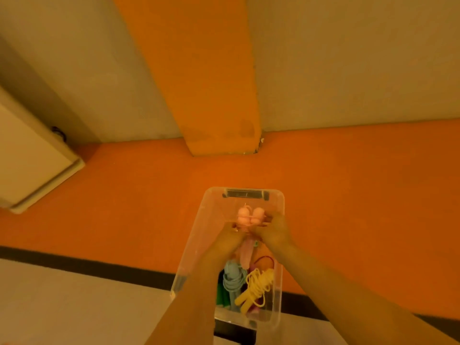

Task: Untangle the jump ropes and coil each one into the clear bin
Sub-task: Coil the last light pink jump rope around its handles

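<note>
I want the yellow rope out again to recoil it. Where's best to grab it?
Take the yellow rope by the bundled loops at its middle, coming straight down from above. The bin walls block the sides, and the blue rope lies close on its left, so a top pinch looks cleanest.
</note>
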Tool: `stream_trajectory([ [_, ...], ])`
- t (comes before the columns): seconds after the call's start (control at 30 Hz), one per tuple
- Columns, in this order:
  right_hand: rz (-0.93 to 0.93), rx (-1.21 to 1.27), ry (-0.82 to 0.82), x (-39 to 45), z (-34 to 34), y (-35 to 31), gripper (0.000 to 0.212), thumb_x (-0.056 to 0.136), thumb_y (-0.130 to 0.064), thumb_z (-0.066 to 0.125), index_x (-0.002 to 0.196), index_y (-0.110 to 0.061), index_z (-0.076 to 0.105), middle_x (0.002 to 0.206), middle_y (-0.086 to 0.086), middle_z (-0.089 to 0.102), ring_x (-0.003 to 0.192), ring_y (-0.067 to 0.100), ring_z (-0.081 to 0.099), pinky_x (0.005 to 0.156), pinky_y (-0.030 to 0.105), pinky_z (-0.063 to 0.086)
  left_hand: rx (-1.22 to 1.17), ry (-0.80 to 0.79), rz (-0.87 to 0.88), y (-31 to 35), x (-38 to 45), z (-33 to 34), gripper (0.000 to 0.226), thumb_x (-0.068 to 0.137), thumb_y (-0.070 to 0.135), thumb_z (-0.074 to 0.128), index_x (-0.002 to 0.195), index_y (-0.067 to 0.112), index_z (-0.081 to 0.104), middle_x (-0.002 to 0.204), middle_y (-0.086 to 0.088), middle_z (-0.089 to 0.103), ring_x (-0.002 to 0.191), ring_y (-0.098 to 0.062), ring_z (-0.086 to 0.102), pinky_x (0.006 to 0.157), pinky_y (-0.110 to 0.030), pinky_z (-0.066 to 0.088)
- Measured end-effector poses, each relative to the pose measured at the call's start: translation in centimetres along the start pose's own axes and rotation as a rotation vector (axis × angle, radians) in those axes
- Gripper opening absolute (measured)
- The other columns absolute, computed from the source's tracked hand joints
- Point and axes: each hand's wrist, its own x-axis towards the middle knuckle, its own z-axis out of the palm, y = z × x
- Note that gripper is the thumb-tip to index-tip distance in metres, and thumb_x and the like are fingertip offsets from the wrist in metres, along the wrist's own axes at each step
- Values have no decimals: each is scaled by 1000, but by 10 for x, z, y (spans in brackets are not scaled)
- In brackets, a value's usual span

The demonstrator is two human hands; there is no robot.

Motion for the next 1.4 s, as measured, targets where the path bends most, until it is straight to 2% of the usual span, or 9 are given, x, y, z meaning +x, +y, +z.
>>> stream_trajectory([
  [0.1, 36, -48, -14, 3, 22, 30, 60, 71, -5, 80, 125, -5, 53, 117, 11, 60, 106, 29, 59, 87, 42, 52, 16, -6, -207, -31, 20, -15, 24, 91, 20, 56, 114, 19, 50, 107, -6, 61, 100, -23, 57, 82, -37, 48],
  [0.3, 68, -56, -38, 5, 46, 85, 47, 72, 2, 78, 115, -1, 59, 109, 16, 65, 99, 28, 62, 76, 32, 51, 69, -60, -303, -89, 43, -21, 33, 92, 22, 54, 124, 19, 50, 119, -7, 59, 108, -24, 57, 73, -34, 51],
  [0.47, 47, -164, -74, 4, 55, 111, 53, 69, -12, 83, 117, -8, 60, 106, 6, 67, 98, 22, 64, 84, 35, 53, 110, -32, -237, -122, 52, -21, 48, 94, 22, 53, 140, 22, 39, 128, -9, 54, 111, -28, 58, 70, -33, 53],
  [0.63, -3, -230, -50, 3, 56, 117, 55, 73, -16, 81, 123, -14, 57, 115, 2, 64, 107, 20, 60, 89, 33, 50, 62, 35, -169, -135, 57, -16, 41, 98, 19, 52, 137, 14, 42, 134, -13, 51, 118, -30, 54, 95, -44, 49],
  [0.73, -89, -369, -16, -1, 53, 111, 54, 79, -19, 76, 128, -17, 52, 120, -8, 51, 114, 16, 51, 89, 17, 41, 116, 76, -59, -136, 55, -14, 41, 96, 13, 55, 135, 15, 41, 126, -6, 52, 116, -23, 52, 95, -33, 46],
  [0.8, -103, -363, -23, -5, 51, 107, 51, 83, -17, 72, 130, -18, 51, 117, -12, 49, 115, 14, 50, 84, 7, 37, 85, 116, 27, -128, 53, -14, 28, 95, 7, 56, 118, 18, 47, 110, -2, 53, 106, -19, 51, 84, -23, 45],
  [0.9, -200, -398, -38, -11, 44, 96, 47, 83, -26, 72, 127, -22, 55, 124, -6, 51, 115, 13, 51, 96, 26, 45, 159, 146, 163, -109, 47, -9, 40, 96, 10, 54, 133, 20, 42, 114, 1, 51, 109, -18, 52, 88, -25, 43],
  [1.17, -235, -280, 78, -10, -37, 34, 51, 86, -22, 69, 133, -24, 49, 131, -8, 47, 119, 10, 49, 98, 28, 47, 150, 202, 386, -32, 23, 43, 57, 95, 21, 55, 145, 29, 28, 118, -3, 55, 103, -16, 57, 81, -28, 44],
  [1.4, -318, -369, 259, -22, -205, -25, 55, 84, -19, 70, 135, -17, 48, 133, 2, 50, 113, 12, 52, 95, 29, 45, 143, 84, 506, 54, 4, 165, 59, 93, 25, 60, 145, 28, 33, 124, -12, 55, 100, -18, 57, 81, -30, 45],
])
